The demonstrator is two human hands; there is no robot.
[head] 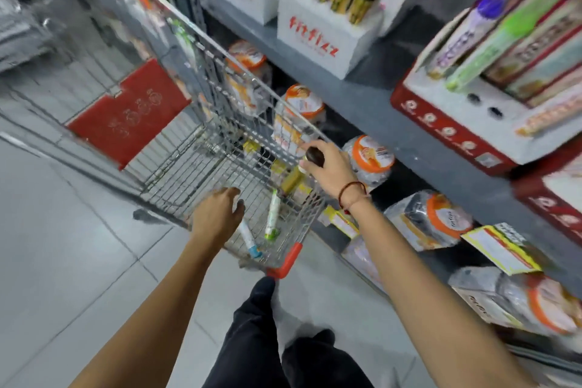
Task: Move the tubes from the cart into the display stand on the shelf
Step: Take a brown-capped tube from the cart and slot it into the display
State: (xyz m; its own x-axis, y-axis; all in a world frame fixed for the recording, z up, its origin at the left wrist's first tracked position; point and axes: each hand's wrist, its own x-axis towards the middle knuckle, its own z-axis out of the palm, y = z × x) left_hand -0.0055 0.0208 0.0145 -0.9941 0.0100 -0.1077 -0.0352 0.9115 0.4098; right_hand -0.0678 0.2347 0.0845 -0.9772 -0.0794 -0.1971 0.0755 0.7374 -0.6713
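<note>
Beside the cart (pixel 201 123), orange-lidded jars (pixel 371 156), right hand (pixel 327 168) gripping a tube (pixel 299 175)

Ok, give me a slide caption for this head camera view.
Right hand lifts a dark-capped yellow tube from the wire cart; left hand reaches in.

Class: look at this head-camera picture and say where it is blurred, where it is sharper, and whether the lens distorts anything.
Head view: motion blur smears the shelf, its boxes and the cart's far end; the right hand on a dark-capped tube and the left hand look sharper; the wide lens bends the shelf edges and stretches the forearms.
</note>
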